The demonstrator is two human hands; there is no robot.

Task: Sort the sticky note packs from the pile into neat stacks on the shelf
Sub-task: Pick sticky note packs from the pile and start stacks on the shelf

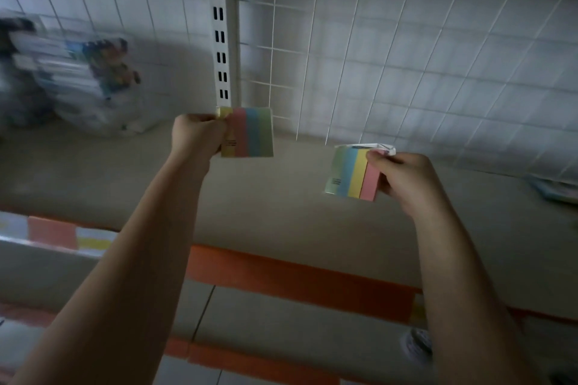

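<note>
Both hands are raised over the beige shelf [281,197], each holding 1 pack of sticky notes. The left hand [197,136] has its fingers curled round the left edge of the left pack [250,133], which stands upright just below the slotted white upright [221,40], directly under its lowest slots. This pack shows 4 colour strips: yellow, pink, blue and green, with a small dark print near its lower left corner.

The right hand [403,180] pinches the right pack [353,173] at its right edge, thumb on the front face and fingers behind. That pack sits to the right of the upright and lower than the left pack, tilted slightly, and its strips run green, blue, yellow, pink. A crumpled bit of clear wrapper sticks up from its top edge. The 2 packs are well apart and neither touches the shelf.

Far left of the upright, a blurred pile of wrapped stationery [78,84] rests against the tiled wall. The wire grid [344,56] stands right of the upright.
</note>
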